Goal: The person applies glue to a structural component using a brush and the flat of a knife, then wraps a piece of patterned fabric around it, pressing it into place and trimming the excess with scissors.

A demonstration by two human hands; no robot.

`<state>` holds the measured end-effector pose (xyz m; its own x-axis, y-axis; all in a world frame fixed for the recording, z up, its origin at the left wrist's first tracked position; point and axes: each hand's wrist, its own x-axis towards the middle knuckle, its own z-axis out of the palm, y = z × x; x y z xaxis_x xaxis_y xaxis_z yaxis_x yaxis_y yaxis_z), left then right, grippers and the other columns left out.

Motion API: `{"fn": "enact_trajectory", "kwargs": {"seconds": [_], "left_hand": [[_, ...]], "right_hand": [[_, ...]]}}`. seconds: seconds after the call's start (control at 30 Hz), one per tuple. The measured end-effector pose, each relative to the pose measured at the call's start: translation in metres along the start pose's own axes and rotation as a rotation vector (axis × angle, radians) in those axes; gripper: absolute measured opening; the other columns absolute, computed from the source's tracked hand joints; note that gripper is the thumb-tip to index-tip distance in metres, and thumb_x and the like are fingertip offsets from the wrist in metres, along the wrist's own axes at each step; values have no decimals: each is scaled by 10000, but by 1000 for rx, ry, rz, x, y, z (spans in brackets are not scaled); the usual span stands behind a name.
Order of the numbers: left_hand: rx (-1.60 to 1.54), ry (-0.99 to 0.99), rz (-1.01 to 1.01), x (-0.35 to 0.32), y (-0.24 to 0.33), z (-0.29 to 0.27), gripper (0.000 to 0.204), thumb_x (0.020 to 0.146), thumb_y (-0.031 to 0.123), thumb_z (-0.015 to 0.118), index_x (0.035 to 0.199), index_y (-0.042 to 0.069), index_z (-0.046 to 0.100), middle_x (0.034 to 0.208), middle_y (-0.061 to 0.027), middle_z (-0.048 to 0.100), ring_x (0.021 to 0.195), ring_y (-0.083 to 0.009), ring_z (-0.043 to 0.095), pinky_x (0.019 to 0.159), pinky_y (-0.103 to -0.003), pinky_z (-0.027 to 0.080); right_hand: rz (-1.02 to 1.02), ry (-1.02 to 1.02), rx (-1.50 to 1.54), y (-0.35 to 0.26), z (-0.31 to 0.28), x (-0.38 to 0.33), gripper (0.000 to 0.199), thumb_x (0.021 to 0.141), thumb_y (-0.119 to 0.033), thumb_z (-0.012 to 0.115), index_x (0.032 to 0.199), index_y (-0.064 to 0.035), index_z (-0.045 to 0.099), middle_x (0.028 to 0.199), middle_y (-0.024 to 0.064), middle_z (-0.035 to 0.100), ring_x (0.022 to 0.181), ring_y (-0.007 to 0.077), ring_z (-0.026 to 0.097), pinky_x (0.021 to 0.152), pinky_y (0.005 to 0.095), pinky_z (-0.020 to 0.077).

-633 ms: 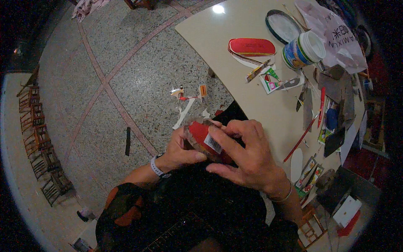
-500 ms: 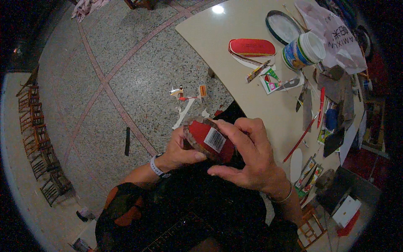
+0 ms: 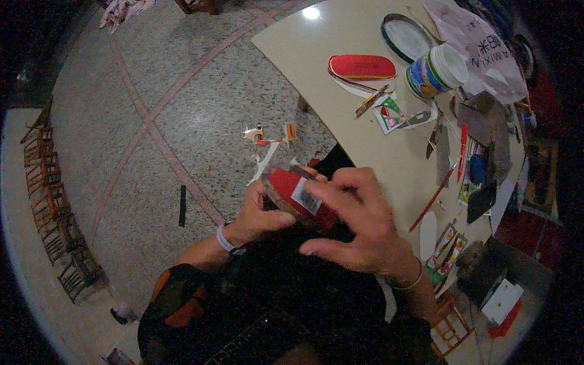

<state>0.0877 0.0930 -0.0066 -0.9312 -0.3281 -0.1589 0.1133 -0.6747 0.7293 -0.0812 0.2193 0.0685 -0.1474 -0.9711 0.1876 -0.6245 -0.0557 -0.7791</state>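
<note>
Two hands meet above the lap with the red piece between them. The left hand is wrapped round its left side, thumb near the lower edge; that grip is best firm yet gentle, so the piece cannot twist. Its tilted red face bears a white label; even pressure, kept off the label's corners, should avoid lifting them. From the other side reaches the right hand, thumb and fingers spread, gripping nothing; its forefinger lies over the label, though blur hides whether it touches. Short, light strokes would likely serve better than a hard push.

Far left, a row of chairs stands along the floor. Next come a black strip and, nearer the middle, pale scraps. To the right, the table bears a red sole, a lid, an open tub and a bag.
</note>
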Motion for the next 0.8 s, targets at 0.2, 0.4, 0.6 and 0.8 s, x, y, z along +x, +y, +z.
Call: {"fn": "enact_trajectory", "kwargs": {"seconds": [0.2,0.4,0.6,0.8], "left_hand": [[-225,77,78,5,-7,7,777,763,306,782,1346,-20,385,1332,-174,515,1262,-328,494,1064,-498,389],[-323,97,31,4,-10,0,749,782,313,768,1354,21,381,1341,-170,501,1288,-333,463,1063,-514,392],[-321,101,47,0,-15,0,769,781,335,770,1367,36,372,1348,-169,494,1291,-343,456,1065,-524,388],[-325,164,15,-4,-15,3,789,778,351,771,1374,41,356,1354,-168,489,1292,-353,451,1063,-530,389]], "right_hand": [[159,25,14,8,-6,-13,688,699,-352,817,1241,-27,546,1213,188,508,1119,365,521,966,428,434],[437,-24,421,20,8,-28,574,816,-284,740,1261,-2,511,1204,201,581,1130,328,573,973,397,447],[440,-56,454,21,21,-31,471,833,-99,708,1253,9,525,1171,116,609,1073,191,583,959,322,449],[382,-23,364,21,26,-31,449,797,-98,737,1196,1,558,1110,99,625,1027,171,594,915,308,468]]}}
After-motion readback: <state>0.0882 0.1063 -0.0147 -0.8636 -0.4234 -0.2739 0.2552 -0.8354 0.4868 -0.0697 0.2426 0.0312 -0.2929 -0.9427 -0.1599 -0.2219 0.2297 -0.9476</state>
